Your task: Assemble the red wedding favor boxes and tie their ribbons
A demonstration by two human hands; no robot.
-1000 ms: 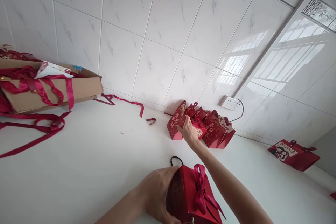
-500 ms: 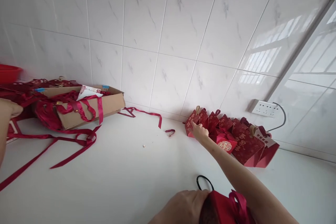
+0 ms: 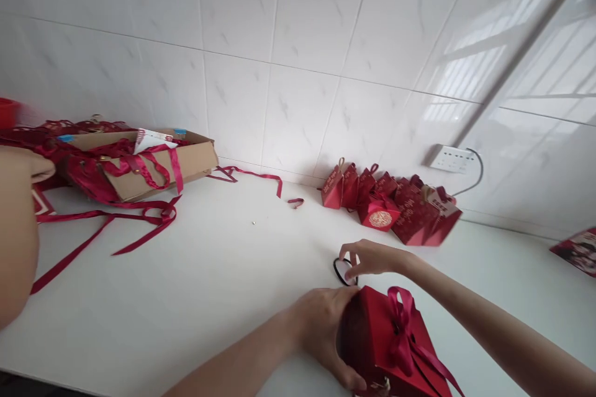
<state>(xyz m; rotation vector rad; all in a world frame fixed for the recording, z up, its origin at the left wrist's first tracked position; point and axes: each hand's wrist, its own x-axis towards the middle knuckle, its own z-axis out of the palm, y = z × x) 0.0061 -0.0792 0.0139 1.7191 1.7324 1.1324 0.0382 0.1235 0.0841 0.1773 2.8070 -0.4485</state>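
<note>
Two hands we enter first: left hand (image 3: 323,325), curved around the left side of one red box (image 3: 376,316), fingers to its far edge, thumb to its near edge; right hand (image 3: 372,257), bent, a gap between thumb and fingers, tips at a black loop (image 3: 337,275). Whether they pinch its band we cannot tell.

Position of the box: in the left hand's grasp, to that hand's right; nearer to us than the right hand, which is just beyond it. We note a bow (image 3: 403,344) on its face, ends trailing. The loop lies just past the box's far left corner, beside the left fingertips.

Also listed, on the white table (image 3: 223,285): one row of boxes (image 3: 365,186) along the wall, well apart from both hands; one round-patterned box (image 3: 379,218) in front of it; one bead (image 3: 254,223); one short strip (image 3: 296,202). Leftward we record one carton (image 3: 195,161), ribbon (image 3: 74,263) lying before it, and another person's arm (image 3: 18,242) at the edge.
</note>
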